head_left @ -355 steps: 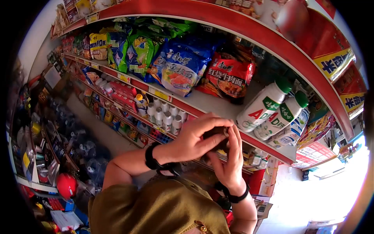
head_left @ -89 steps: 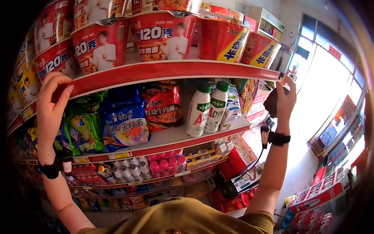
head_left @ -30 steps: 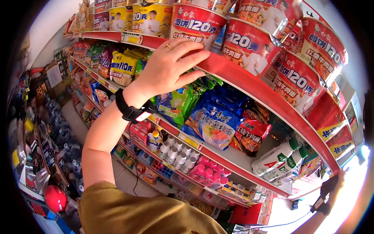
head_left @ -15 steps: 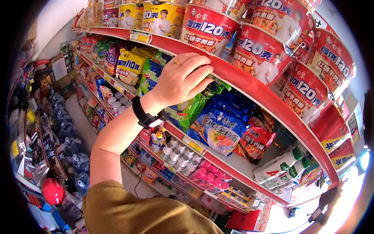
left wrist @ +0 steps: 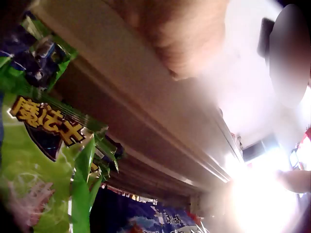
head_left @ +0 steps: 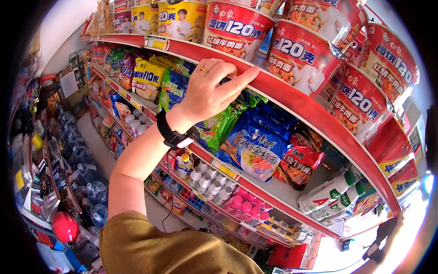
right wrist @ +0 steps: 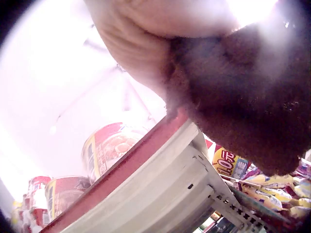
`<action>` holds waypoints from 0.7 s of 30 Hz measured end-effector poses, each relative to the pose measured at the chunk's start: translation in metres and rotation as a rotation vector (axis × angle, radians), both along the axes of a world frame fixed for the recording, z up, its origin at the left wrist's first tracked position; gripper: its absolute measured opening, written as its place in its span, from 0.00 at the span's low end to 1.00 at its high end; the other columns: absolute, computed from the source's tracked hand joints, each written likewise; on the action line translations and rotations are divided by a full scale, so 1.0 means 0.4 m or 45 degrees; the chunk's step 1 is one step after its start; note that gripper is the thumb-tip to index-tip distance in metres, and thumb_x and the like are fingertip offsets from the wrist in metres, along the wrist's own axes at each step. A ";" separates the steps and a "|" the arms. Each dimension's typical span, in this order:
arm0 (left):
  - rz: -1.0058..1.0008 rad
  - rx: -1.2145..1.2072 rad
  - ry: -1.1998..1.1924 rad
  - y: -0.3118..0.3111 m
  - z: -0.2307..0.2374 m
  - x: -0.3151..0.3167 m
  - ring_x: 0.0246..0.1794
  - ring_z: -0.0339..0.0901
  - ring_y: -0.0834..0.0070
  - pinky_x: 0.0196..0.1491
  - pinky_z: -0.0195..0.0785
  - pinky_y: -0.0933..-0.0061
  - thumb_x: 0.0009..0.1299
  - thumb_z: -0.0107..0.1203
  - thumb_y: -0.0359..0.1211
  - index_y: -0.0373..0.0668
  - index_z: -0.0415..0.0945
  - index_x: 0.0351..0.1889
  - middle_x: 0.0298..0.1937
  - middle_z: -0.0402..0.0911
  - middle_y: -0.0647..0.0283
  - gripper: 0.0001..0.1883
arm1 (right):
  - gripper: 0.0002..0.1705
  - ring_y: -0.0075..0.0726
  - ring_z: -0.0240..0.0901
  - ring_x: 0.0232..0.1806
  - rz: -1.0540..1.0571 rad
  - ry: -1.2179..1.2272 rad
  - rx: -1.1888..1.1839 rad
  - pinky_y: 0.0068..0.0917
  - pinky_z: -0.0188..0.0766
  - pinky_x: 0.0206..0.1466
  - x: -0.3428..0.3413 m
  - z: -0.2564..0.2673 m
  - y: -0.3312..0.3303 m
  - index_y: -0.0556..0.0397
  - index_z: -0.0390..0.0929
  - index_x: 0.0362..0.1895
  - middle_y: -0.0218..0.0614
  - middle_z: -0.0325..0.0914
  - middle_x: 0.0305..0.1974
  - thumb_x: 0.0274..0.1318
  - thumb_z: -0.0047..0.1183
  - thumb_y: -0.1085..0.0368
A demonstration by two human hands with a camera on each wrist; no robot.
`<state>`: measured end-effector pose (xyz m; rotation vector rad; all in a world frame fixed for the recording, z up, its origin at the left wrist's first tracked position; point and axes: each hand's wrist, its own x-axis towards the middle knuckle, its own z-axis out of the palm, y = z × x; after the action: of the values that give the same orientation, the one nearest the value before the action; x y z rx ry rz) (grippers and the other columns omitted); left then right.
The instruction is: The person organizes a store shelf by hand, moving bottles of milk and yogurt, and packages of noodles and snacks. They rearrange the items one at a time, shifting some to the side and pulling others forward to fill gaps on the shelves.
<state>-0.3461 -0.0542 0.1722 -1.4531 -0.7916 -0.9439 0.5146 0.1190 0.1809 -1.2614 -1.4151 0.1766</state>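
Note:
My left hand (head_left: 212,89) is at the red front edge (head_left: 296,100) of the upper shelf, its index finger stretched along the strip and a ring on one finger. In the left wrist view part of that hand (left wrist: 189,39) overlaps the shelf's pale underside (left wrist: 146,92). At the shelf's far right end, my right hand (right wrist: 141,34) holds a dark brown fuzzy cloth (right wrist: 243,97) against the corner of the red edge. Bright light washes out this hand in the head view, where the cloth (head_left: 386,229) shows dark.
Red noodle cups (head_left: 303,57) stand stacked just above the edge. Below are a blue noodle bag (head_left: 255,146), a red noodle bag (head_left: 299,164) and white bottles with green caps (head_left: 326,192). A red ball-like object (head_left: 65,227) lies at lower left.
Earlier both hands handled the dark cloth together, then spread to either side of the shelf edge. Over the last half second my left index finger has straightened along the edge; the right hand stays put.

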 end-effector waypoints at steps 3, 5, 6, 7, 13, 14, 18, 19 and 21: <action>0.019 -0.028 -0.025 -0.006 -0.003 0.005 0.34 0.71 0.69 0.39 0.66 0.66 0.55 0.63 0.25 0.48 0.79 0.57 0.34 0.71 0.67 0.28 | 0.22 0.30 0.68 0.49 0.007 -0.008 -0.002 0.29 0.61 0.56 0.003 0.000 0.013 0.57 0.76 0.53 0.34 0.74 0.47 0.66 0.49 0.53; 0.046 -0.053 -0.035 -0.013 -0.002 0.013 0.35 0.72 0.69 0.41 0.66 0.66 0.55 0.63 0.25 0.49 0.79 0.57 0.35 0.71 0.66 0.28 | 0.22 0.30 0.68 0.50 0.007 -0.013 -0.007 0.29 0.61 0.56 0.011 -0.004 0.019 0.57 0.76 0.54 0.34 0.74 0.47 0.66 0.49 0.53; 0.044 -0.038 -0.039 -0.017 -0.001 0.018 0.38 0.72 0.69 0.43 0.67 0.66 0.56 0.63 0.25 0.49 0.79 0.57 0.39 0.73 0.65 0.28 | 0.22 0.30 0.68 0.50 0.012 -0.019 -0.007 0.29 0.61 0.56 0.015 -0.002 0.022 0.57 0.76 0.54 0.34 0.74 0.47 0.66 0.49 0.53; 0.042 -0.023 -0.042 -0.019 0.000 0.021 0.40 0.72 0.69 0.45 0.68 0.67 0.56 0.62 0.25 0.49 0.79 0.57 0.42 0.74 0.64 0.27 | 0.22 0.30 0.68 0.50 0.013 -0.024 -0.011 0.29 0.61 0.56 0.019 -0.007 0.024 0.57 0.76 0.54 0.34 0.74 0.47 0.66 0.49 0.53; 0.177 0.031 0.109 -0.013 -0.008 0.006 0.45 0.73 0.67 0.48 0.68 0.67 0.56 0.61 0.26 0.58 0.80 0.56 0.55 0.73 0.63 0.27 | 0.22 0.30 0.68 0.50 0.019 -0.041 -0.026 0.29 0.61 0.57 0.036 -0.009 0.030 0.57 0.76 0.54 0.34 0.75 0.47 0.66 0.49 0.53; 0.235 0.045 0.095 -0.016 -0.012 0.016 0.46 0.74 0.65 0.48 0.68 0.67 0.56 0.60 0.26 0.61 0.80 0.55 0.55 0.73 0.64 0.28 | 0.22 0.30 0.68 0.50 0.020 -0.042 -0.029 0.29 0.61 0.57 0.038 -0.010 0.029 0.57 0.76 0.54 0.34 0.75 0.47 0.66 0.49 0.53; 0.226 -0.023 0.022 -0.027 -0.006 0.034 0.47 0.74 0.65 0.48 0.68 0.68 0.55 0.61 0.26 0.61 0.80 0.56 0.55 0.73 0.63 0.28 | 0.22 0.30 0.68 0.50 0.027 -0.039 -0.041 0.29 0.61 0.57 0.052 -0.008 0.031 0.57 0.75 0.54 0.35 0.75 0.48 0.66 0.49 0.53; 0.196 -0.039 0.022 -0.033 -0.001 0.039 0.47 0.74 0.64 0.49 0.68 0.68 0.56 0.61 0.26 0.58 0.80 0.56 0.54 0.73 0.63 0.27 | 0.22 0.30 0.68 0.51 0.033 -0.044 -0.049 0.29 0.61 0.57 0.056 -0.007 0.034 0.57 0.75 0.54 0.35 0.75 0.48 0.66 0.49 0.53; 0.164 -0.054 0.024 -0.029 -0.003 0.051 0.48 0.74 0.64 0.50 0.68 0.67 0.56 0.61 0.26 0.55 0.79 0.56 0.54 0.73 0.62 0.27 | 0.23 0.30 0.68 0.51 0.042 -0.043 -0.059 0.29 0.61 0.57 0.062 -0.006 0.035 0.57 0.75 0.54 0.35 0.75 0.48 0.66 0.49 0.53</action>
<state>-0.3257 -0.0657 0.1710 -1.4276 -0.8853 -0.8192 0.5394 0.1330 0.1785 -1.2848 -1.4691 0.2123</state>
